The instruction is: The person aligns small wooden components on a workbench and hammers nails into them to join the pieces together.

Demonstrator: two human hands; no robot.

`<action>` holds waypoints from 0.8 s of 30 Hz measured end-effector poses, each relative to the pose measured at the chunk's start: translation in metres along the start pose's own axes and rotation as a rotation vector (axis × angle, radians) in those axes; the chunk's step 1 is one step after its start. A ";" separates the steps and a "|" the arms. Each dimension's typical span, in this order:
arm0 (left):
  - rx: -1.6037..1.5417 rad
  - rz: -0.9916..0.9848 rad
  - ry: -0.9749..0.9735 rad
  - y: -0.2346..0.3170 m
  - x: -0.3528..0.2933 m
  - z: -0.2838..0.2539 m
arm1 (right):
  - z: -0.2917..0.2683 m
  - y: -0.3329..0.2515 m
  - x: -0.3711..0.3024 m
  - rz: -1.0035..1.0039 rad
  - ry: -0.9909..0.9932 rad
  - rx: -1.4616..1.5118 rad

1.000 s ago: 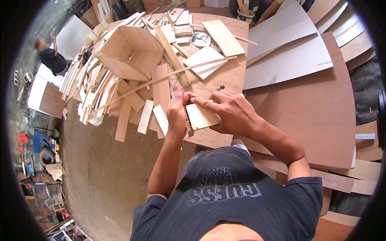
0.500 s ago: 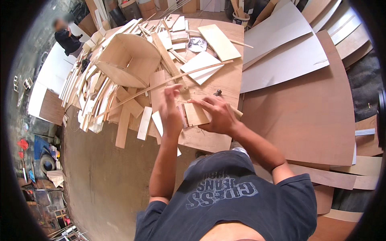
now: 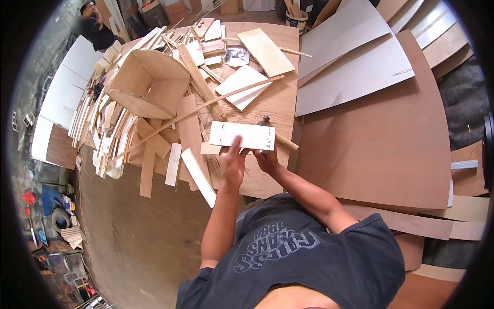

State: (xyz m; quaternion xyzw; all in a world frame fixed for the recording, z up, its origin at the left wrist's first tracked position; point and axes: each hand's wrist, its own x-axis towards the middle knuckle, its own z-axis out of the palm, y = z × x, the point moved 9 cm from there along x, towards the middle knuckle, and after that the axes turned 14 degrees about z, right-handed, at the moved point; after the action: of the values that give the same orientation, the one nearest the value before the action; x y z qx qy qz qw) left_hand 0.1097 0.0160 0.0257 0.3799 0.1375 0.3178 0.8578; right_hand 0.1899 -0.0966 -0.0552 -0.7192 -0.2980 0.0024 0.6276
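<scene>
A small rectangular board point(image 3: 242, 135) with a white face and dark marks near its right end is raised over the front of the workbench. My left hand point(image 3: 233, 166) grips its lower edge, the thumb lying across the white face. At the lower right corner my right hand point(image 3: 267, 159) holds it too, fingers partly hidden behind. Just beyond the board lies a hammer point(image 3: 286, 142), its dark head and wooden handle partly covered. A pale wood piece point(image 3: 209, 149) shows below the board's left end; I cannot tell whether it is joined to it.
An open wooden box point(image 3: 149, 82) stands on the bench at left, among piled offcuts and strips. A long thin strip point(image 3: 195, 114) crosses the bench. White pieces point(image 3: 199, 177) overhang the front edge. Large brown sheets point(image 3: 375, 154) lie at right. A person point(image 3: 98, 31) stands far left.
The wooden piece under my right hand has been lifted and turned, showing its white face. My left hand has come down from above and taken hold of it. The view has shifted slightly.
</scene>
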 end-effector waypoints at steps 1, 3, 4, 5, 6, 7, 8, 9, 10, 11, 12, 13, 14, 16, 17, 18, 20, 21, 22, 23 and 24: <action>0.073 -0.025 -0.078 -0.011 0.005 0.002 | 0.001 0.009 0.001 0.033 -0.034 0.025; 0.060 -0.032 -0.069 -0.040 0.010 -0.001 | -0.001 0.009 -0.001 -0.140 -0.055 -0.405; 0.066 -0.038 -0.035 -0.053 0.011 -0.001 | -0.009 0.010 0.001 -0.200 -0.033 -0.467; 0.072 -0.044 -0.003 -0.066 0.011 -0.001 | -0.016 0.016 0.004 -0.186 -0.036 -0.465; 0.080 -0.058 0.008 -0.075 0.012 0.002 | -0.028 0.020 0.009 -0.106 -0.024 -0.320; 0.127 -0.046 0.051 -0.079 0.012 -0.002 | -0.039 0.021 0.014 -0.030 -0.014 -0.172; 0.176 -0.035 0.093 -0.082 0.013 -0.005 | -0.044 0.030 0.017 0.120 -0.116 -0.102; 0.183 -0.048 0.098 -0.091 0.014 -0.006 | -0.061 0.037 0.017 0.135 -0.115 -0.099; 0.241 -0.035 0.137 -0.097 0.017 -0.015 | -0.071 0.063 0.015 0.258 -0.163 -0.362; 0.301 -0.022 0.176 -0.103 0.019 -0.025 | -0.081 0.090 0.011 0.379 -0.216 -0.624; 0.343 -0.028 0.188 -0.107 0.017 -0.025 | -0.097 0.097 0.008 0.389 -0.135 -0.772; 0.358 -0.041 0.196 -0.113 0.017 -0.025 | -0.098 0.105 0.005 0.406 -0.143 -0.763; 0.382 -0.023 0.199 -0.116 0.019 -0.025 | -0.097 0.120 0.002 0.498 -0.178 -0.764; 0.413 -0.006 0.206 -0.122 0.021 -0.023 | -0.096 0.139 0.005 0.592 -0.218 -0.760; 0.394 0.003 0.219 -0.125 0.020 -0.021 | -0.093 0.142 0.008 0.567 -0.246 -0.778; 0.375 0.018 0.230 -0.126 0.020 -0.022 | -0.087 0.143 0.012 0.536 -0.272 -0.793; 0.397 -0.015 0.258 -0.135 0.019 -0.032 | -0.083 0.144 0.013 0.513 -0.294 -0.802; 0.410 -0.031 0.296 -0.132 0.018 -0.041 | -0.079 0.145 0.011 0.596 -0.327 -0.768; 0.411 -0.026 0.297 -0.130 0.019 -0.041 | -0.081 0.147 0.009 0.684 -0.353 -0.743; 0.394 -0.022 0.320 -0.129 0.018 -0.042 | -0.083 0.141 0.009 0.681 -0.353 -0.741; 0.376 -0.010 0.353 -0.123 0.016 -0.046 | -0.087 0.132 0.005 0.757 -0.334 -0.704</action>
State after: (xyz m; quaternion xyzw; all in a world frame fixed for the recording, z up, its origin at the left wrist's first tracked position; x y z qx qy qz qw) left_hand 0.1540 -0.0105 -0.0956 0.4707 0.3439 0.3436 0.7363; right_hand 0.2834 -0.1772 -0.1542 -0.9329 -0.0968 0.2427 0.2480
